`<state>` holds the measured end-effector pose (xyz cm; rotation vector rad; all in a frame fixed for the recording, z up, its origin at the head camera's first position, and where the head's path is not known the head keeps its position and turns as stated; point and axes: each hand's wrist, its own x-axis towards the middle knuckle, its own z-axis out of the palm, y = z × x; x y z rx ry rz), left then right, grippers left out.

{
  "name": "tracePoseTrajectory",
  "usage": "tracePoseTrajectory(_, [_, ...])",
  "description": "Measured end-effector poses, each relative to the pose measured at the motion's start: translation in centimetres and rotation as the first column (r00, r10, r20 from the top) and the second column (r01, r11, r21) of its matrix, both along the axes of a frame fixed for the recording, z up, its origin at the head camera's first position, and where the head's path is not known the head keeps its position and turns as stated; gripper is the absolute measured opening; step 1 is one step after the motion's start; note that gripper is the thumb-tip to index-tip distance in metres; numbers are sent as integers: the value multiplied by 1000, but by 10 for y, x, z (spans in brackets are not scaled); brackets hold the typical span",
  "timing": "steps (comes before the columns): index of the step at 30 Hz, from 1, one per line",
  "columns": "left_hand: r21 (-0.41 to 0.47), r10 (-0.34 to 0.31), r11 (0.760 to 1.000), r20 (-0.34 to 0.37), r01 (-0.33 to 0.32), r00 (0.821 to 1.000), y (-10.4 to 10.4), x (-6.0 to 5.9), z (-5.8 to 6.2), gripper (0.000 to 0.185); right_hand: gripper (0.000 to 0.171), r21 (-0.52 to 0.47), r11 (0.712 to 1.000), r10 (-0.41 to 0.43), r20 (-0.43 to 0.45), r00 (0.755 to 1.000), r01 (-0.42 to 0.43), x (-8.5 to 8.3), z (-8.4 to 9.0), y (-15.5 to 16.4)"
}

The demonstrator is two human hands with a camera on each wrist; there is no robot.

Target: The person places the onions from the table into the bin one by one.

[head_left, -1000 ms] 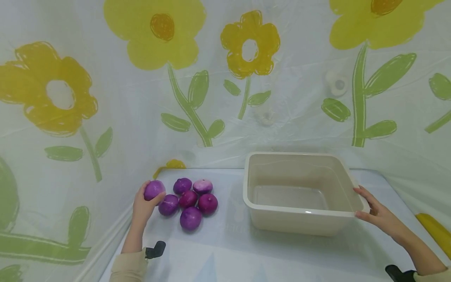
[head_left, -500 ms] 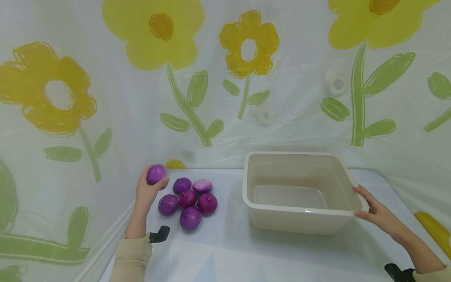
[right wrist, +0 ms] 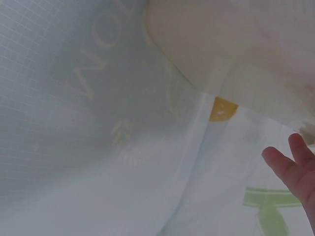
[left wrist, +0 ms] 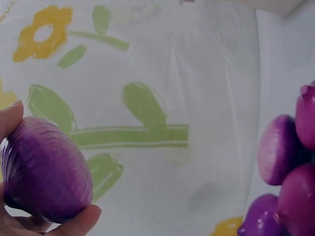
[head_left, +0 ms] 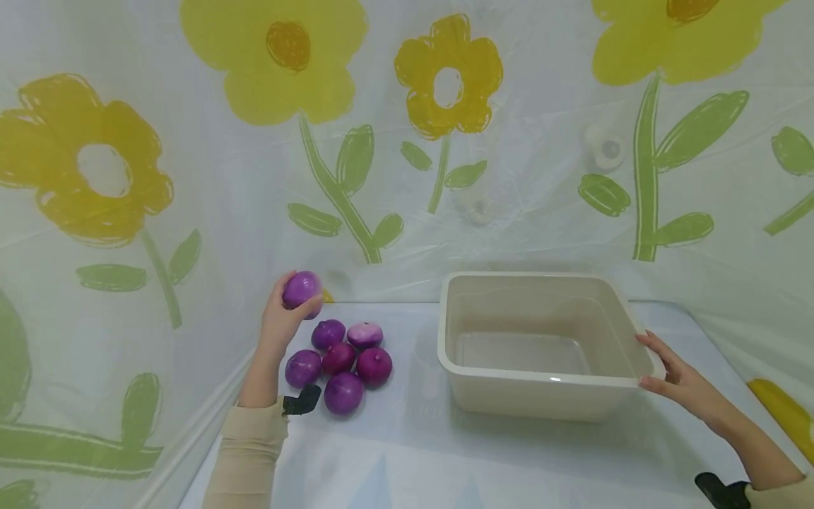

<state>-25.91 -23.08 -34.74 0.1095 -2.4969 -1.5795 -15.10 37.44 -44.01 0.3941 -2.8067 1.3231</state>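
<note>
My left hand (head_left: 282,318) grips a purple onion (head_left: 302,293), raised above the table's far left part; thumb and fingers curl round it. In the left wrist view the held onion (left wrist: 49,169) shows its striped, pale-to-dark purple skin. Just below and to the right lies a cluster of several onions (head_left: 340,359), one with a whitish face (head_left: 365,335). My right hand (head_left: 683,389) touches the right front corner of a beige plastic bin (head_left: 521,396), thumb and fingers fairly straight against the rim. The right wrist view shows two fingertips (right wrist: 280,163) near the bin's underside.
The bin stands at the back right of the white-covered table (head_left: 407,466), its inside facing up with nothing seen in it. A flower-printed curtain (head_left: 528,177) hangs behind the table and along its left side.
My left hand has lifted the onion from beside the cluster, moving up and slightly right. The right hand and the bin have stayed in place.
</note>
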Motion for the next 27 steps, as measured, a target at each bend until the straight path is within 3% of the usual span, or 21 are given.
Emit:
tracePoseTrajectory(15, [-1,-108,994,-12,108,994,44,-11,30,79,69,12,1000,-16,8,1000,16,0,0,0])
tracePoseTrajectory(27, [32,-227,973,-27,228,973,87,-16,45,74,69,12,1000,-13,14,1000,12,0,-2,1])
